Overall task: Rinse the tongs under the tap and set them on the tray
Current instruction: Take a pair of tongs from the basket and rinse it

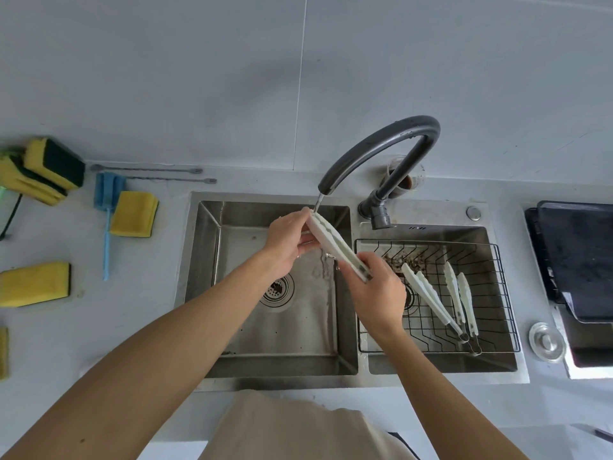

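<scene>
White tongs point(335, 243) are held slantwise over the left sink basin point(229, 220), their tips right under the dark curved tap point(381, 144), from which water runs. My left hand point(288, 240) pinches the tip end. My right hand point(378, 293) grips the handle end, lower and to the right. Two more white tongs point(431, 297) lie in the black wire basket point(504, 293) set in the right basin. A dark tray point(577, 257) sits on the counter at the far right.
Yellow-and-green sponges point(132, 214) and a blue brush point(106, 227) lie on the counter left of the sink, with two thin grey rods point(146, 169) behind them. A metal sink plug point(545, 341) rests right of the sink. A glass cup point(409, 180) stands behind the tap.
</scene>
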Tool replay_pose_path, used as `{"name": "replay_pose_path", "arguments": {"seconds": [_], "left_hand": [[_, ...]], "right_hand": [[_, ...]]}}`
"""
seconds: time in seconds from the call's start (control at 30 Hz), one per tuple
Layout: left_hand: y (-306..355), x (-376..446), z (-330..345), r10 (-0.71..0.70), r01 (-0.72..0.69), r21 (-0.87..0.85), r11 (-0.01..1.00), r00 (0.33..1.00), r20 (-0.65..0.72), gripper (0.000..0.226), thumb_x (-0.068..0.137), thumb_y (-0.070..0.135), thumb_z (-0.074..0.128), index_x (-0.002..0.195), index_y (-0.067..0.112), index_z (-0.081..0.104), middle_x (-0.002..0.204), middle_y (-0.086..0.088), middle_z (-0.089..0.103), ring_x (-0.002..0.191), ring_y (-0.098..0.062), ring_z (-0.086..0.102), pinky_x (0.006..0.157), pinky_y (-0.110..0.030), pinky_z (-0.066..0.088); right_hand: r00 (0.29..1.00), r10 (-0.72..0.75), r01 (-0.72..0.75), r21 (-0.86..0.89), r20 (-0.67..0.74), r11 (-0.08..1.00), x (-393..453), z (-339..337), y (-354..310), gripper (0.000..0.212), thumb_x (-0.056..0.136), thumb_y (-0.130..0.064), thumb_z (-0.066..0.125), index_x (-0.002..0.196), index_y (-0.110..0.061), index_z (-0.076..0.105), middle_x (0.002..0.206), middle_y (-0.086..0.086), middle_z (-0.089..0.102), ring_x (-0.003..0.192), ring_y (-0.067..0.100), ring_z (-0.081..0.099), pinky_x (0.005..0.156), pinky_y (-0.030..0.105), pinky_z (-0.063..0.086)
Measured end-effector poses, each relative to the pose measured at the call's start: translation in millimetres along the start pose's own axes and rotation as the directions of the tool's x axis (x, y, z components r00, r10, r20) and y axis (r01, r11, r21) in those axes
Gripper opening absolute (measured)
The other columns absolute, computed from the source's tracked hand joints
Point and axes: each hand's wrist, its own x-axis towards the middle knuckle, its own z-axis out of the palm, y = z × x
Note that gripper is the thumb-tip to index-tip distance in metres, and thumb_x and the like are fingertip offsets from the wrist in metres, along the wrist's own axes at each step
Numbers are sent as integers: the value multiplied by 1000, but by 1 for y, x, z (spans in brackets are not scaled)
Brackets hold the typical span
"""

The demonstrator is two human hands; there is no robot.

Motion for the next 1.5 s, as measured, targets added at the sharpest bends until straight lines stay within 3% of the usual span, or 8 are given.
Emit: {"name": "replay_pose_path", "arguments": {"seconds": [0.23, 0.53, 0.63, 0.8, 1.0, 1.13, 1.33, 1.5], "left_hand": [[16, -13, -13, 56, -48, -121, 992, 996, 62, 25, 107, 25, 54, 103, 5, 68, 95, -15, 76, 87, -28, 77, 82, -39, 65], [20, -31, -20, 114, -91, -162, 983, 984, 135, 15, 103, 17, 61, 102, 7, 72, 101, -12, 76, 92, -28, 77, 90, -46, 63], [7, -37, -25, 109, -94, -121, 988, 987, 122, 23, 107, 22, 54, 103, 7, 71, 100, -10, 78, 92, -28, 76, 93, -46, 61], [-17, -41, -29, 86, -75, -90, 993, 989, 117, 27, 99, 19, 68, 120, 1, 65, 113, -17, 76, 98, -31, 76, 92, -43, 62], [-44, -45, -11, 46, -55, 64, 996, 989, 139, 31, 92, 6, 75, 122, -2, 69, 113, -21, 77, 107, -33, 76, 96, -43, 61], [-60, -44, 3, 36, -51, 131, 990, 993, 112, 40, 89, 8, 80, 126, 1, 68, 115, -20, 76, 104, -29, 76, 92, -41, 63], [-66, -45, 11, 19, -33, 122, 992, 993, 114, 37, 88, 5, 79, 122, -4, 69, 111, -20, 78, 97, -28, 79, 80, -33, 64], [-48, -43, 7, 58, -75, 133, 988, 990, 125, 31, 89, 9, 79, 118, 0, 73, 106, -17, 79, 88, -24, 76, 73, -29, 63]], "right_hand": [[842, -515, 414, -421, -158, 807, 14, 2, -2, 27, 95, -35, 76, 104, -10, 73, 78, 1, 66, 60, 24, 64, 41, 28, 40], [793, -574, 420, -499, -203, 758, 13, -10, -5, 36, 98, -42, 71, 117, -12, 65, 98, 10, 66, 63, 22, 63, 39, 28, 45], [854, -486, 360, -464, -186, 809, 0, -11, 0, 47, 89, -43, 81, 117, -8, 71, 99, 12, 66, 61, 25, 64, 39, 28, 44], [993, -65, 40, -243, -96, 969, -28, -12, 5, 70, 83, -59, 75, 129, -8, 60, 109, 9, 63, 71, 29, 65, 52, 39, 55], [966, 257, -256, -122, -9, 959, -59, -15, 21, 69, 82, -70, 67, 126, -17, 58, 112, -3, 65, 92, 21, 65, 79, 49, 60], [924, 375, -372, -52, 71, 927, -75, -19, 33, 71, 78, -72, 64, 127, -21, 60, 113, -7, 67, 91, 17, 68, 78, 47, 62], [826, 482, -563, 457, 292, 688, -87, -30, 35, 22, 88, -37, 78, 95, -16, 77, 67, -1, 59, 55, 21, 56, 57, 46, 57], [771, 471, -630, 618, 428, 471, -77, -24, 11, 22, 94, -23, 74, 85, -3, 74, 64, 7, 57, 49, 16, 49, 47, 28, 45]]}}
